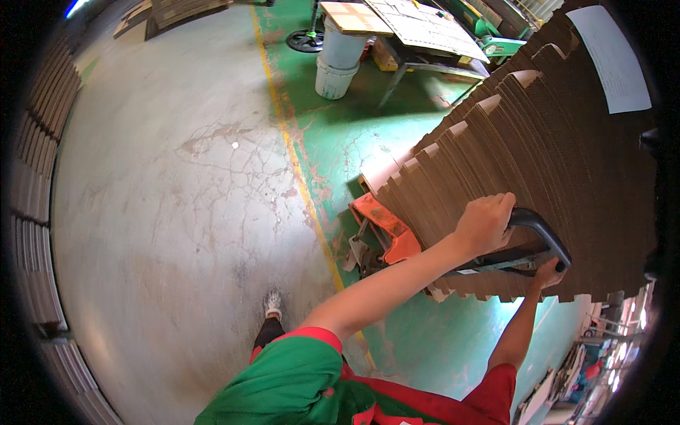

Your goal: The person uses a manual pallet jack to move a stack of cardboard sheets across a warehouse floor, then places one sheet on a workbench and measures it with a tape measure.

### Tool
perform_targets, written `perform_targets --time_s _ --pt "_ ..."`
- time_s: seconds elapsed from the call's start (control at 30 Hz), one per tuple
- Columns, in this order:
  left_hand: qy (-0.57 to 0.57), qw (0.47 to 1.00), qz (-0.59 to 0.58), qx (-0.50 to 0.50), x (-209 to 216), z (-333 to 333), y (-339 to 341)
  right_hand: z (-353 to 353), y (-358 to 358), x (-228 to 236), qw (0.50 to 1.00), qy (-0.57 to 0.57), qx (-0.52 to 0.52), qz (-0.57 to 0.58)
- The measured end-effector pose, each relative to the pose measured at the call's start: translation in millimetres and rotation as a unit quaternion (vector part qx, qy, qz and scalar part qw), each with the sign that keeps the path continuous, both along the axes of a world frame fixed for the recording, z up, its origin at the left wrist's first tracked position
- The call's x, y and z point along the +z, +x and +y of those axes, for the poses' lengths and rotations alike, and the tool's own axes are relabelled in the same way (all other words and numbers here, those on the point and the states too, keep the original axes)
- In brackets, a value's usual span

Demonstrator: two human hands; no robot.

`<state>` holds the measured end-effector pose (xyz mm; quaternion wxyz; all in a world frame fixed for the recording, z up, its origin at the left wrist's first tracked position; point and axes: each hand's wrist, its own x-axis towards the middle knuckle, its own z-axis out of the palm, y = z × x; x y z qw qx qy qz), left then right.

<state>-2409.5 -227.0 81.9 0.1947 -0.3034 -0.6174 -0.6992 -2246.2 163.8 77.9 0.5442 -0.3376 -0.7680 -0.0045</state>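
My left hand (485,225) is closed round the far side of the black loop handle (544,228) of a pallet jack. Lower down and nearer my body, my right hand (549,273) grips the other side of that loop. The jack's orange body (386,225) sits low at the left end of a tall stack of flat brown cardboard (489,163), on a wooden pallet of which only a corner shows. A white paper sheet (610,60) is fixed to the stack. My left forearm hides part of the jack's shaft.
A yellow line (292,152) divides the grey floor from the green floor. Beyond the stack stand a table (432,28) with flat sheets and white buckets (336,76) topped by a board. More stacked cardboard (35,156) lines the left edge. Assorted goods lie at the lower right.
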Motion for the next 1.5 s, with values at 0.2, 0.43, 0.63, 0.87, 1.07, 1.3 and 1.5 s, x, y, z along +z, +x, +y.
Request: perform_targets --time_s 0.2,0.43,0.63,0.87,1.07,1.3,1.5 --pt "0.025 0.999 0.01 -0.045 -6 61 -181 85 -171 -8 0.995 0.062 -0.081 -0.021" --pt "-0.001 0.997 0.009 -0.077 6 139 -347 175 -350 -7 0.996 -0.076 -0.027 0.031" --pt "0.001 0.995 0.021 -0.093 28 199 -497 263 -503 7 0.994 -0.067 -0.008 -0.088" --pt "0.02 0.995 0.031 -0.091 15 228 -676 252 -628 17 0.929 -0.335 0.117 0.101" --pt "-0.057 0.983 -0.002 -0.177 19 245 -875 69 -700 47 0.928 -0.318 0.064 0.185" --pt "0.01 0.958 -0.025 -0.287 13 290 -979 -58 -766 43 0.925 -0.256 -0.047 0.275" --pt "0.001 0.942 -0.021 -0.336 21 309 -1022 -35 -809 53 0.933 -0.23 -0.048 0.274"
